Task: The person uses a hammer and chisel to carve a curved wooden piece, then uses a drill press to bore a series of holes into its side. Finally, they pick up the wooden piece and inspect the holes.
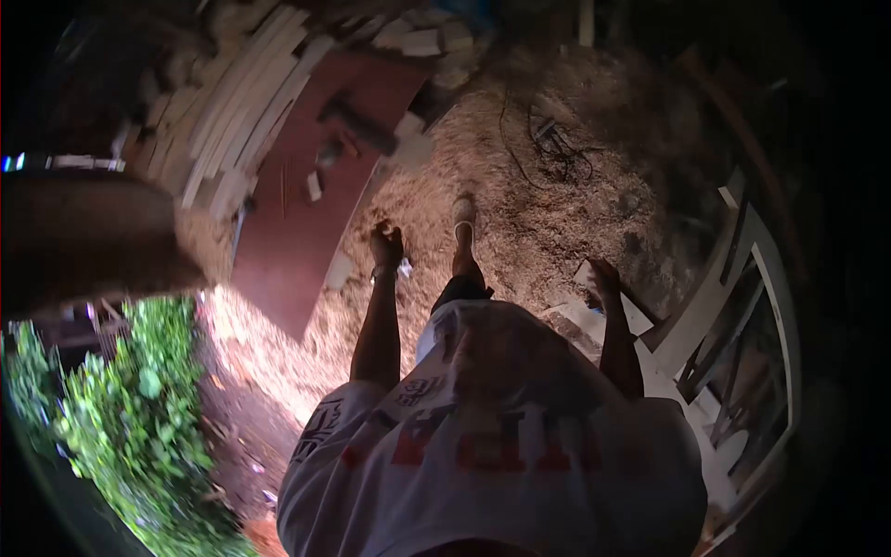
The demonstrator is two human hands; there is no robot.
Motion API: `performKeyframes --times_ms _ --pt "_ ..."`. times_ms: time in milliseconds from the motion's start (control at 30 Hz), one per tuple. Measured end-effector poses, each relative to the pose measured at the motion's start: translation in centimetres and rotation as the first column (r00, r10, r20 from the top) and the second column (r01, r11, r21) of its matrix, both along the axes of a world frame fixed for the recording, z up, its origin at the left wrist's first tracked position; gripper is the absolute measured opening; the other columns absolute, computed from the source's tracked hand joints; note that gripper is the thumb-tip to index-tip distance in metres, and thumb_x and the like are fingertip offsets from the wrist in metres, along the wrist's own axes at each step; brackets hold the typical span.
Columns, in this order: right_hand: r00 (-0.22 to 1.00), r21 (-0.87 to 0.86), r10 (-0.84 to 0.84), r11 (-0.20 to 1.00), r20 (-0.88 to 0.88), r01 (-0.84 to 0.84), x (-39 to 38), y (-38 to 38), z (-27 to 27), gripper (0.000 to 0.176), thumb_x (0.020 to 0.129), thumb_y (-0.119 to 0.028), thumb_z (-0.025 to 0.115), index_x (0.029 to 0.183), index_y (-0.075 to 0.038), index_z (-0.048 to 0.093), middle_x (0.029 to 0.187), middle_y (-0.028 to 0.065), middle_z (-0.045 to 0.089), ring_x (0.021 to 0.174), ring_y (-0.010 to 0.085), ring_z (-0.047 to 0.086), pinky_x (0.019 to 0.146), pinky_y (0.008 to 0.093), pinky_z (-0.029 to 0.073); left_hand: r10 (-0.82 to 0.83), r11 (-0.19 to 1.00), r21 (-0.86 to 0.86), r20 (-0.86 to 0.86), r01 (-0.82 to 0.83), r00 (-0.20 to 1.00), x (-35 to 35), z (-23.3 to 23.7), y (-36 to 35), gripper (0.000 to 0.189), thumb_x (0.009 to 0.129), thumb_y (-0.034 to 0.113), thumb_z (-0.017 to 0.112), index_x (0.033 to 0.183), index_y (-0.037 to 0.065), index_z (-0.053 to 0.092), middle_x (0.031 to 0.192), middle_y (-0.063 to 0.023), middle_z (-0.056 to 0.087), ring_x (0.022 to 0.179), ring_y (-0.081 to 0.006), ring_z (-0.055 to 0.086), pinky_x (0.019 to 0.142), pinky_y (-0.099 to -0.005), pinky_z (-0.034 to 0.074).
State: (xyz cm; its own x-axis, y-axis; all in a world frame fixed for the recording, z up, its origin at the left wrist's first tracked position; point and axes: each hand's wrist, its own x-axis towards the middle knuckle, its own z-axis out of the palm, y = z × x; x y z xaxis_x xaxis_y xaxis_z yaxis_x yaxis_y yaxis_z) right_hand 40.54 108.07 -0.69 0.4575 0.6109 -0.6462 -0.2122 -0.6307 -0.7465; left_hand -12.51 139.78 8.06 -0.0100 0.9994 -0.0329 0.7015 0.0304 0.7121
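Left hand (385, 246): hanging over the shavings-strewn ground (534, 237), just beside the edge of a reddish-brown board (295, 265), its fingers curling loosely and standing slightly apart; a band (381, 272) is circling the wrist. Right hand (606, 281): overlapping a pale wood piece (585, 275) at the person's right; shadow is hiding the fingertips, so whether they are pinching it or merely passing in front, one cannot tell. Reddish-brown board: lying at the left, bearing a long dark tool (360, 128) and a small pale block (315, 186). Stacked planks (252, 107): running alongside the board's far left side. Dark cable (564, 165): sprawling in a tangle on the ground ahead, occupying the open floor beyond the foot (464, 213), which is pointing forward between the hands. Pale wooden frame (778, 302): standing at the far right, crowding that side. Large dark rounded form (88, 237): blocking part of the left view, its identity unclear. Green shrubs (139, 408): growing at lower left, in bright light. White printed shirt (501, 399): filling the lower middle and covering the ground beneath.
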Motion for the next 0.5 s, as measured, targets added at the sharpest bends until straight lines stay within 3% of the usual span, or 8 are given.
performKeyframes --times_ms 33,100,133,200,367,433,467,500 --pt "0.988 -0.097 -0.151 0.984 0.025 0.152 -0.2 -1.9 0.0 0.024 0.096 -0.028 0.066 0.111 -0.009 0.069 0.098 0.0089 0.071 0.073 0.0202 0.067 0.062 0.0358 0.052 0.048 0.997 0.055 0.131 -0.055 0.99 0.9 -1.8 5.2 0.045 0.092 0.025 0.073 0.127 0.001 0.058 0.116 -0.0191 0.065 0.098 -0.0325 0.068 0.076 -0.0431 0.055" --pt "0.863 -0.275 -0.504 0.825 0.04 0.494 -2.4 -4.7 2.9 0.025 0.094 -0.03 0.066 0.109 -0.01 0.068 0.1 0.0072 0.07 0.074 0.0231 0.068 0.063 0.0397 0.053 0.079 0.926 0.376 -0.145 -0.019 0.986 1.1 -6.7 16.2 0.037 0.093 0.018 0.07 0.121 -0.002 0.054 0.11 -0.0185 0.062 0.104 -0.0286 0.062 0.077 -0.0399 0.053" --pt "0.743 -0.365 -0.669 0.684 0.032 0.632 -3.8 -6.2 5.1 0.025 0.093 -0.031 0.066 0.107 -0.01 0.068 0.1 0.0073 0.07 0.075 0.0241 0.068 0.066 0.0411 0.054 0.106 0.981 0.164 0.001 -0.105 0.994 1.6 -6.3 19.7 0.034 0.093 0.017 0.07 0.117 -0.002 0.055 0.105 -0.0163 0.063 0.097 -0.0267 0.062 0.08 -0.0402 0.053" --pt "0.738 -0.524 -0.672 0.605 0.069 0.6 -5.7 -6.4 8.7 0.027 0.093 -0.033 0.064 0.11 -0.013 0.068 0.096 0.0049 0.07 0.076 0.023 0.068 0.068 0.0409 0.054 0.227 0.958 -0.211 0.143 -0.195 0.963 3.3 -4.2 26.4 0.028 0.093 0.02 0.069 0.109 0.001 0.056 0.097 -0.0118 0.062 0.087 -0.0231 0.059 0.078 -0.0392 0.051" --pt "0.616 -0.365 -0.778 0.541 0.125 0.758 -8.8 -3.4 11.1 0.023 0.094 -0.028 0.063 0.104 -0.009 0.069 0.083 0.0079 0.068 0.062 0.019 0.066 0.05 0.0329 0.051 0.273 0.666 -0.746 0.258 0.012 0.927 3.7 -5.0 33.7 0.02 0.094 0.039 0.065 0.09 0.021 0.056 0.077 -0.0009 0.054 0.063 -0.0149 0.049 0.055 -0.0322 0.043" --pt "0.567 -0.475 -0.823 0.481 0.046 0.737 -8.3 0.1 10.7 0.024 0.093 -0.03 0.065 0.105 -0.009 0.068 0.081 0.0069 0.068 0.06 0.0186 0.066 0.049 0.0321 0.05 0.34 0.569 -0.822 0.242 0.006 0.909 3.8 -5.0 34.9 0.022 0.094 0.046 0.063 0.082 0.029 0.055 0.07 0.0034 0.052 0.054 -0.0116 0.045 0.046 -0.0295 0.039" --pt "0.575 -0.442 -0.815 0.49 0.073 0.752 -7.9 2.2 10.9 0.022 0.094 -0.027 0.065 0.105 -0.008 0.069 0.082 0.007 0.069 0.059 0.0178 0.065 0.047 0.0301 0.049 0.376 0.715 -0.676 0.156 -0.179 0.913 5.6 -4.7 34.4 0.035 0.095 0.052 0.061 0.074 0.029 0.044 0.06 0.0042 0.044 0.044 -0.0101 0.036 0.039 -0.0268 0.032" --pt "0.533 -0.321 -0.845 0.495 0.037 0.807 -7.3 3.2 9.6 0.022 0.094 -0.026 0.066 0.105 -0.008 0.069 0.081 0.0065 0.069 0.058 0.0171 0.065 0.046 0.0292 0.048 0.455 0.709 -0.658 0.151 -0.255 0.877 7.7 -2.7 34.8 0.036 0.096 0.054 0.059 0.077 0.028 0.043 0.06 0.0035 0.044 0.045 -0.0101 0.038 0.039 -0.0261 0.033"
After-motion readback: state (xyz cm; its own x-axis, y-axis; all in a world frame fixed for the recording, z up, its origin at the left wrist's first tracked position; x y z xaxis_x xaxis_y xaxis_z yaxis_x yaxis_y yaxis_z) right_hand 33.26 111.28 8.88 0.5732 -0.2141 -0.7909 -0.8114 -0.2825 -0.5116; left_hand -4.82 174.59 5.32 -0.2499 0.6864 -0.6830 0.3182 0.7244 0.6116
